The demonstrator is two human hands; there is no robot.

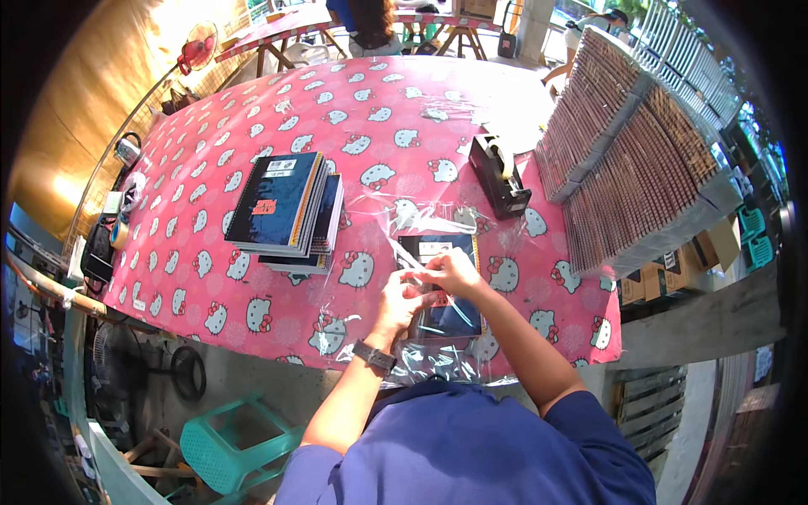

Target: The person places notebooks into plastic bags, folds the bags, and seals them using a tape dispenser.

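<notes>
A dark blue spiral notebook lies on the table in front of me, with clear plastic wrapper around and over it. My left hand, with a watch on its wrist, pinches the plastic above the notebook's left edge. Over the notebook's middle, my right hand has its fingers closed on the same plastic, close to the left fingertips. A black tape dispenser stands beyond my right hand. To the left sits a stack of similar blue notebooks. Part of the notebook is hidden under my hands.
A pink patterned cover spreads over the table. Tall stacks of wrapped notebooks rise at the right edge. Tape rolls lie at the left edge. A green stool stands below left. A red fan and people are in the background.
</notes>
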